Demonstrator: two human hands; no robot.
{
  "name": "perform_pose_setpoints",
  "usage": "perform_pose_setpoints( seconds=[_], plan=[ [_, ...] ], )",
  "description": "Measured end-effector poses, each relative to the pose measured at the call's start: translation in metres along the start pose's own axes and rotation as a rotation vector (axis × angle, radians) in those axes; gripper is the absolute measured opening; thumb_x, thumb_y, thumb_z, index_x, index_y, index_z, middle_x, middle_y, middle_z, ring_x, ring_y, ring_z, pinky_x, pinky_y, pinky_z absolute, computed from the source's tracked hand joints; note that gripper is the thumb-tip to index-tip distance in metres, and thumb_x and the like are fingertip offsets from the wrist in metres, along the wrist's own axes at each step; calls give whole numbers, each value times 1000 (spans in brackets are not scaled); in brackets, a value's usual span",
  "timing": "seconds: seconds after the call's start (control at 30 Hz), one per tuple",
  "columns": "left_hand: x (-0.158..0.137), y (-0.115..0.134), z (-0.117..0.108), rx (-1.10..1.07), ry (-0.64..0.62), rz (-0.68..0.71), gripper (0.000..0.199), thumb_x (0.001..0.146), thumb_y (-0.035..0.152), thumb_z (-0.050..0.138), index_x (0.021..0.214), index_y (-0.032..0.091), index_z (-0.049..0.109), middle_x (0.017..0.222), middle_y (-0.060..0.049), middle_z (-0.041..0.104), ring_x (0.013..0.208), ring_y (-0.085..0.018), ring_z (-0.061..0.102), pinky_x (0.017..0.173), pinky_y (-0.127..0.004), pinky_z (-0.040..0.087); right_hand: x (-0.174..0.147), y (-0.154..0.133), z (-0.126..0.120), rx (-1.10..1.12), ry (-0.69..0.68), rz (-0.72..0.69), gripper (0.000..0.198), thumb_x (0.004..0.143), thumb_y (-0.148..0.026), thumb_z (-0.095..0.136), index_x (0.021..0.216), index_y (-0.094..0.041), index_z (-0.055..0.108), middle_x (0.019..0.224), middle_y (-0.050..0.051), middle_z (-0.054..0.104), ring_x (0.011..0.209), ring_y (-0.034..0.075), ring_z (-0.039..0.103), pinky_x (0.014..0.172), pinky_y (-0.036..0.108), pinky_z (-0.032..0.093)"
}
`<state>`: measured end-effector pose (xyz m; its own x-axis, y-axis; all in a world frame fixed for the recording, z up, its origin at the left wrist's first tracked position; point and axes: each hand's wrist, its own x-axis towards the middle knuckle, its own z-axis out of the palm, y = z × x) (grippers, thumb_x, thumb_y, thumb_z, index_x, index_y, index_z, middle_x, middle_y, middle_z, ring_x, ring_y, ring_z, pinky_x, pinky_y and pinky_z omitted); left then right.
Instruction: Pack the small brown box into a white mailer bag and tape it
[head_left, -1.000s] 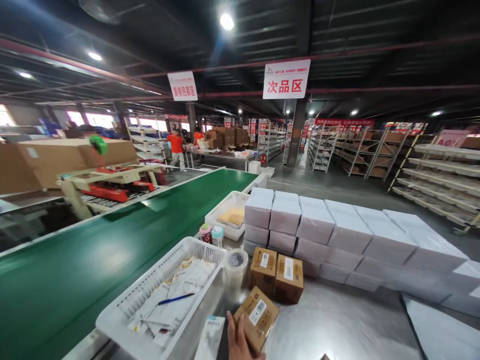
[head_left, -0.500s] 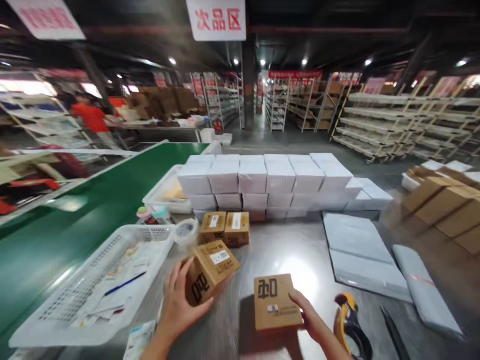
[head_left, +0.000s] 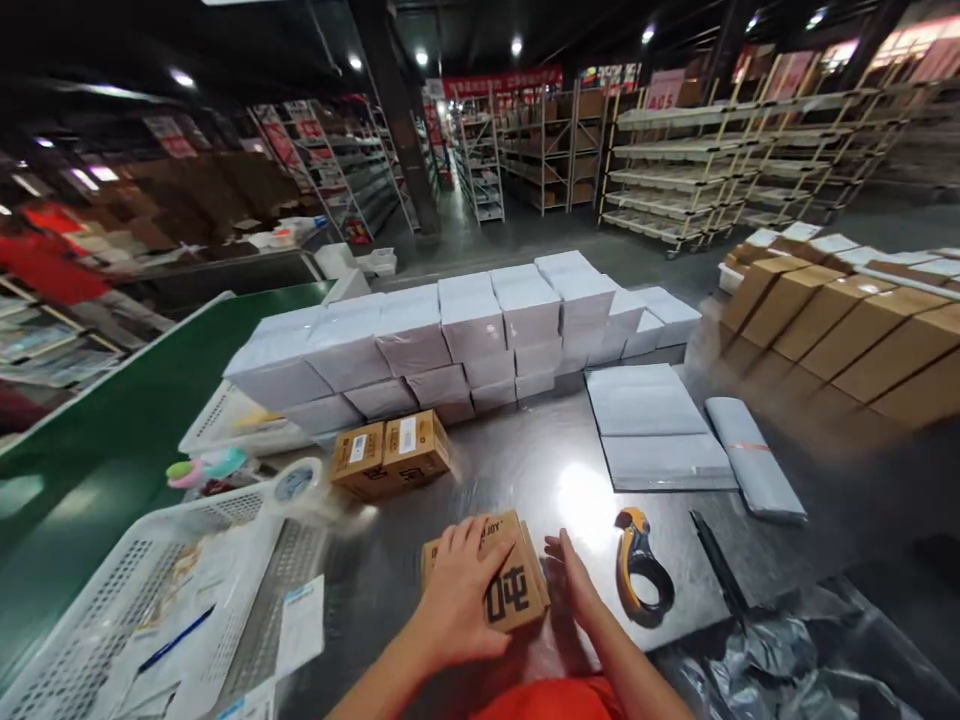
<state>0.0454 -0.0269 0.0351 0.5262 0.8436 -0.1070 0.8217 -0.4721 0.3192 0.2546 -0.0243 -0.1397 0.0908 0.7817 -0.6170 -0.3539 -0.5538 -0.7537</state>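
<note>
Low over the metal table, my left hand (head_left: 465, 590) spreads across the top of a small brown cardboard box (head_left: 517, 595) printed with a large black character, gripping it. More brown cardboard shows left of that hand; I cannot tell whether it is a second box. My right hand (head_left: 574, 580) is just right of the box, fingers stretched and holding nothing. Two similar small boxes (head_left: 390, 455) with white labels stand side by side farther back. Right of my right hand lies a yellow-and-black tape dispenser or cutter (head_left: 641, 565).
White packages (head_left: 409, 345) are stacked along the back. Grey mailing bags (head_left: 660, 430) and a rolled bundle (head_left: 754, 455) lie right. A white basket (head_left: 247, 580) with papers and a pen, a tape roll (head_left: 296, 485) and a green conveyor (head_left: 112, 385) are left. Plastic film (head_left: 795, 650) covers the near right.
The box in my left hand has come nearer and to the right. My right hand has let go of its box and its fingers are straight. The view has turned right.
</note>
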Motion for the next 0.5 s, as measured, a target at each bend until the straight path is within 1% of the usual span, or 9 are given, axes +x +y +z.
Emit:
perform_pose_setpoints(
  seconds=[0.03, 0.07, 0.13, 0.23, 0.3, 0.33, 0.4, 0.47, 0.5],
  plan=[
    [3, 0, 10, -3, -19, -5, 101, 52, 44, 79, 147, 31, 48, 154, -20, 34, 138, -47, 33, 113, -66, 21, -5, -1, -3, 41, 20, 14, 97, 56, -97, 48, 113, -20, 65, 137, 17, 56, 131, 33, 50, 103, 44, 44],
    [3, -1, 19, 3, -2, 1, 100, 53, 44, 78, 147, 31, 48, 155, -19, 34, 138, -47, 34, 113, -65, 21, -11, -2, -4, 57, 20, 17, 96, 56, -96, 50, 114, -21, 65, 138, 16, 56, 132, 33, 49, 105, 45, 42],
    [1, -7, 32, 26, 84, 34, 99, 55, 43, 76, 148, 32, 45, 155, -18, 34, 136, -45, 36, 113, -63, 24, -23, -3, -3, 54, -18, -5, 92, 57, -94, 54, 112, -21, 66, 136, 15, 57, 130, 32, 49, 107, 46, 39],
    [-4, -15, 40, 65, 196, 75, 102, 53, 39, 76, 149, 32, 44, 154, -16, 35, 134, -43, 38, 112, -60, 27, -37, 2, 8, -14, -109, -148, 81, 64, -90, 55, 103, -21, 68, 123, 11, 64, 121, 30, 53, 108, 45, 38],
    [-4, -16, 40, 72, 224, 85, 103, 52, 40, 77, 149, 31, 44, 153, -17, 34, 134, -44, 37, 111, -60, 28, -43, 5, 16, -45, -118, -224, 78, 66, -88, 55, 101, -20, 69, 116, 9, 66, 119, 29, 54, 110, 43, 36],
    [-3, -15, 39, 69, 222, 84, 103, 53, 41, 78, 149, 31, 44, 154, -17, 34, 134, -44, 37, 111, -60, 28, -45, 6, 19, -25, -112, -210, 79, 67, -89, 54, 104, -20, 69, 117, 9, 66, 120, 29, 53, 111, 43, 35],
    [1, -11, 37, 57, 188, 76, 99, 56, 44, 77, 148, 32, 45, 154, -16, 33, 135, -44, 36, 111, -60, 28, -49, 3, 21, 67, -104, -101, 87, 65, -91, 52, 114, -21, 67, 127, 9, 64, 124, 29, 52, 111, 43, 35],
    [5, -5, 36, 43, 147, 52, 97, 56, 44, 78, 148, 33, 47, 154, -17, 34, 136, -44, 35, 112, -62, 26, -52, -3, 20, 126, -130, 2, 95, 63, -93, 51, 122, -19, 64, 133, 12, 61, 126, 30, 53, 109, 44, 37],
    [6, -2, 36, 39, 137, 35, 97, 56, 43, 78, 147, 33, 47, 154, -17, 34, 137, -44, 35, 112, -62, 26, -54, -7, 19, 126, -146, 23, 98, 61, -93, 52, 123, -18, 64, 134, 13, 61, 126, 30, 53, 108, 44, 38]
  ],
)
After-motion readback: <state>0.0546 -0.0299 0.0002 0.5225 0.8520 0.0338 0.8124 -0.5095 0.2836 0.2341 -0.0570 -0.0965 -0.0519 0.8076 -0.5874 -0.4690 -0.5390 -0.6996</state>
